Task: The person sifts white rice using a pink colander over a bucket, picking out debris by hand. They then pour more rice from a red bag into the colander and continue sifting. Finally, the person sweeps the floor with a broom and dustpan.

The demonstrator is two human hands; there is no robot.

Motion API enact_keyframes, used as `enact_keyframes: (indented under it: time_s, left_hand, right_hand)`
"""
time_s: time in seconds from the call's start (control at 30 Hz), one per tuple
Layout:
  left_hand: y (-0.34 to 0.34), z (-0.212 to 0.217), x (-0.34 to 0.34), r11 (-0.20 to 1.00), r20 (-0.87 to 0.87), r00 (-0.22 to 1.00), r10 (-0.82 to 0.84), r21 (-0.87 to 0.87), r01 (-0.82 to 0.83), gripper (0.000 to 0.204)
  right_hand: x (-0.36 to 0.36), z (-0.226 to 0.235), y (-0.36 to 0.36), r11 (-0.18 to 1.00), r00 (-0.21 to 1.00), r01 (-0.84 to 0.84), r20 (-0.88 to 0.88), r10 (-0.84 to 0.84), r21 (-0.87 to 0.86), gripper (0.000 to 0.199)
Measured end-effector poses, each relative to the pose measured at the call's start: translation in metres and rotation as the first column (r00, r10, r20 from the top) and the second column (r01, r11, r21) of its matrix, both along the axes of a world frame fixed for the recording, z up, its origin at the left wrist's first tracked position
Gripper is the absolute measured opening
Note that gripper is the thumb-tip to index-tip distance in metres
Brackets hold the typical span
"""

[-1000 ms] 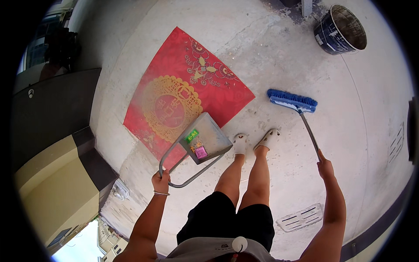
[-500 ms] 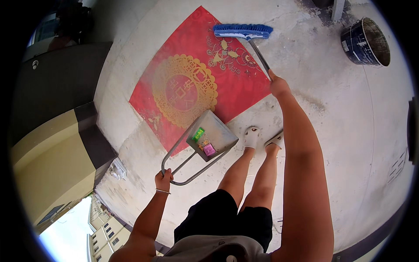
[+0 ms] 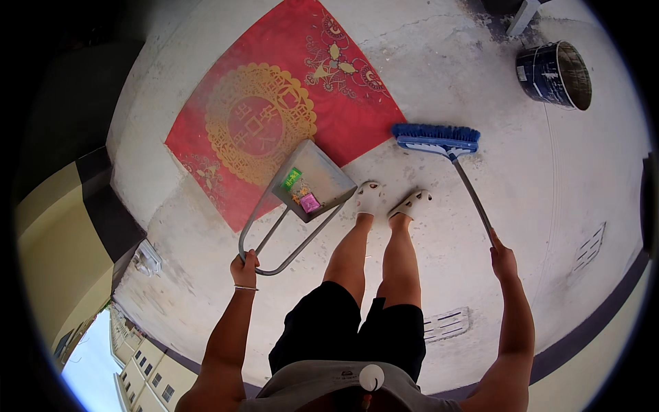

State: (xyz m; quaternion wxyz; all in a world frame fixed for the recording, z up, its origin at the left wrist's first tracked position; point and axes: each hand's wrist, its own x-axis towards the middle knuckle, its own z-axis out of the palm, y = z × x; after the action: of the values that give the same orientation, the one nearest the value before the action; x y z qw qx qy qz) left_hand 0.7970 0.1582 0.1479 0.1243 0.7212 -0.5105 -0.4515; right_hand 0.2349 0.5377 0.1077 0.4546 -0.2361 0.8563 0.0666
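Note:
My left hand point(image 3: 245, 268) is closed round the grey loop handle of a dustpan point(image 3: 325, 173). In the pan lie a green wrapper point(image 3: 292, 179), a pink packet point(image 3: 309, 202) and small yellowish-brown scraps. The pan's far edge lies over the near part of a red mat point(image 3: 357, 127) with a gold round pattern. My right hand point(image 3: 504, 261) grips the grey pole of a broom point(image 3: 439, 141). Its blue head, bristles pointing away from me, is at the mat's right corner, mostly over the pale concrete floor.
A dark paint-smeared bucket point(image 3: 553, 75) stands at the far right. My feet, in pale clogs point(image 3: 410, 204), are between pan and broom. A floor drain grate point(image 3: 446, 325) lies behind my legs. Walls with dark bases point(image 3: 96, 199) border the left side.
My right hand has drawn the broom nearer and to the right, off the mat's far right edge. My left hand still holds the dustpan at the mat, and my right foot has shifted.

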Motion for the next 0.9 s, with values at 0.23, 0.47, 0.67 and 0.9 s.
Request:
enact_keyframes:
  time_s: [0.23, 0.47, 0.67, 0.9]
  left_hand:
    - [0.009, -0.005, -0.006, 0.998, 0.12, 0.991, -0.063, -0.006, 0.064, 0.035]
    - [0.01, 0.004, 0.015, 0.998, 0.073, 0.997, 0.024, -0.067, -0.019, 0.038]
    - [0.013, 0.011, -0.019, 0.988, 0.026, 1.0, -0.018, -0.155, 0.022, 0.04]
    - [0.027, 0.048, -0.09, 0.973, -0.148, 0.968, -0.203, -0.142, 0.183, 0.026]
  right_hand:
    - [0.04, -0.087, -0.174, 0.918, 0.96, -0.271, -0.005, 0.282, -0.29, 0.057]
    - [0.03, -0.118, -0.122, 0.933, 0.93, -0.36, 0.077, 0.359, 0.0, 0.072]
    - [-0.019, -0.071, 0.089, 0.918, 0.961, -0.265, -0.001, 0.278, 0.293, 0.06]
    - [-0.043, 0.004, 0.163, 0.992, 0.992, 0.1, -0.084, -0.094, 0.074, 0.055]
